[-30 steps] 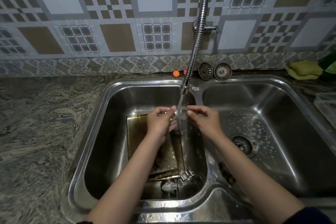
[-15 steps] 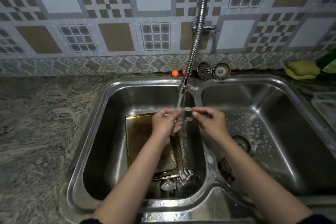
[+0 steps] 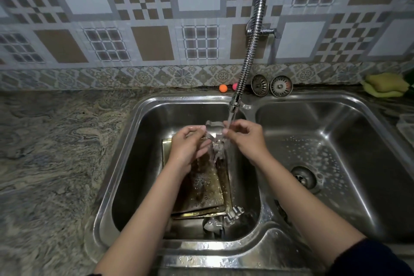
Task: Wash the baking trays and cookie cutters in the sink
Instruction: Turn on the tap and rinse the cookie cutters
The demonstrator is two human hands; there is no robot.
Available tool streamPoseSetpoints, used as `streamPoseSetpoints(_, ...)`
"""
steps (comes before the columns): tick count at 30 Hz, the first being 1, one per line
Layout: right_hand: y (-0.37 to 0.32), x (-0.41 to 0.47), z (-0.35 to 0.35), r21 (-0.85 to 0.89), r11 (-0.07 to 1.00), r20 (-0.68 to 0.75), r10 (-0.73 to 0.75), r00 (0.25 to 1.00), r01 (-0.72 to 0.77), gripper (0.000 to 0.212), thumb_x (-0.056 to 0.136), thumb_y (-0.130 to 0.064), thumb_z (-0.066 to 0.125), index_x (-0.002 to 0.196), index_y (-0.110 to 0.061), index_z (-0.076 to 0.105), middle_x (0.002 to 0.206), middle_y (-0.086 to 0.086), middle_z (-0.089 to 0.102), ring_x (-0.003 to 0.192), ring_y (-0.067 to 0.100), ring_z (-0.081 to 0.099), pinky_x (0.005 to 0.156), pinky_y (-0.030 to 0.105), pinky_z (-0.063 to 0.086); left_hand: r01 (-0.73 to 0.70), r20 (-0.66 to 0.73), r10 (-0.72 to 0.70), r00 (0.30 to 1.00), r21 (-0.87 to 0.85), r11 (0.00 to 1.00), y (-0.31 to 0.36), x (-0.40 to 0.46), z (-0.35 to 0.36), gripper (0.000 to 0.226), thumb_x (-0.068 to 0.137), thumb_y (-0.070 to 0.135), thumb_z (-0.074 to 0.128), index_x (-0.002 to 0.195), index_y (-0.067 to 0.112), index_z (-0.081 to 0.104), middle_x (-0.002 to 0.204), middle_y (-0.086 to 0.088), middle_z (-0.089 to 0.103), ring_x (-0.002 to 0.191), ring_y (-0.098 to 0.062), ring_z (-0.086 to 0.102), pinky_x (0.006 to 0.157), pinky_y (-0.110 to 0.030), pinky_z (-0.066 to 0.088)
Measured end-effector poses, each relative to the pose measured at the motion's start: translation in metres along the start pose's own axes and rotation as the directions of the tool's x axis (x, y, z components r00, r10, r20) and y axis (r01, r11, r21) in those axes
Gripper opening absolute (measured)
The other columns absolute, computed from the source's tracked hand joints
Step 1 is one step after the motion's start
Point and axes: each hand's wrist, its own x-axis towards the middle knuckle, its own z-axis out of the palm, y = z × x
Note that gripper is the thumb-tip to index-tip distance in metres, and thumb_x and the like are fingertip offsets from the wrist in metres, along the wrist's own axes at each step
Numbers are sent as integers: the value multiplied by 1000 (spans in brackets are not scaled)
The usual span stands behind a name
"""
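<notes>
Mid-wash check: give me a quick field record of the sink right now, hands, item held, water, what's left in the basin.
left hand: pinches cookie cutter
right hand: pinches its other end
cookie cutter: metal, under the stream
faucet: running, over left basin
baking trays: stacked in left basin, wet
other cutters: by trays' near edge
right basin: suds, no dishes visible

Counts around the double sink [image 3: 143, 132]

Two basins make up the sink, left and right. Two baking trays [image 3: 201, 188] lie stacked in the left basin. Three cookie cutters show: one [image 3: 214, 130] held over the left basin, two [image 3: 224, 219] on its floor at the near end. Two strainer plugs [image 3: 271, 85] and two small balls [image 3: 223, 88] sit on the ledge behind the sink. Two hands, one faucet hose [image 3: 251, 47].
</notes>
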Motion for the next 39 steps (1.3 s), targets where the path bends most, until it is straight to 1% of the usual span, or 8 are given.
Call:
streamPoseSetpoints(6,-22,-21,-40,6,998,-21,-69,997,69,21,79,-5,74,97,-14,73,95,5,73,86,15,70,77,25,56,17,86,-52,995,372,928,-26,-12,-13,14,90,28,60,102,22,63,109,0,68,100,-18,65,88,-40,53)
streamPoseSetpoints(14,19,-71,-127,-291,954,-63,62,996,-77,24,77,1,74,92,-18,72,87,-4,71,74,-5,67,74,10,52,-196,445,-429,786,837,510,-106,-25,-14,18,91,20,61,106,15,68,106,2,67,104,-15,61,87,-21,45)
streamPoseSetpoints(21,85,-81,-150,-721,644,-48,323,945,-257,27,78,3,63,69,-22,69,67,-2,64,66,11,58,62,20,40,-410,480,-527,702,876,252,-132,-21,10,31,88,33,62,118,27,64,125,2,62,113,-17,56,98,-30,44)
streamPoseSetpoints(24,94,-80,-143,-824,510,5,443,896,-248,22,80,-1,59,72,-17,73,77,1,69,79,12,62,56,6,37,-400,472,-496,729,881,251,-137,-20,18,29,87,29,64,114,19,66,117,-1,66,107,-19,59,83,-22,42)
streamPoseSetpoints(30,93,-73,-141,-847,460,-19,474,880,-266,25,82,-5,56,97,-12,75,104,9,72,101,23,65,82,21,44,-257,443,-383,811,857,447,-132,-22,14,14,83,7,65,91,18,65,89,2,68,83,-10,64,79,-24,51)
streamPoseSetpoints(34,63,-74,-131,-763,621,-108,151,983,-179,15,84,-11,64,95,-10,74,85,5,73,80,18,67,78,28,52,-187,402,-191,896,729,658,-104,-27,11,19,77,-4,70,88,10,62,75,3,59,59,5,56,58,-12,48)
streamPoseSetpoints(37,31,-79,-107,-580,812,-140,-13,990,-71,9,84,-11,66,88,-15,74,59,-14,60,56,-1,57,60,12,46,-165,368,-81,926,588,792,-78,-28,11,18,79,-7,67,85,9,62,77,-6,61,67,-13,58,68,-19,50)
streamPoseSetpoints(39,20,-76,-88,-449,893,-79,-9,997,-28,10,85,-14,67,88,-22,73,60,-10,64,61,3,62,65,16,51,-216,379,-1,925,529,821,-61,-27,12,17,81,-4,66,88,11,64,79,-12,59,72,-21,53,72,-27,49)
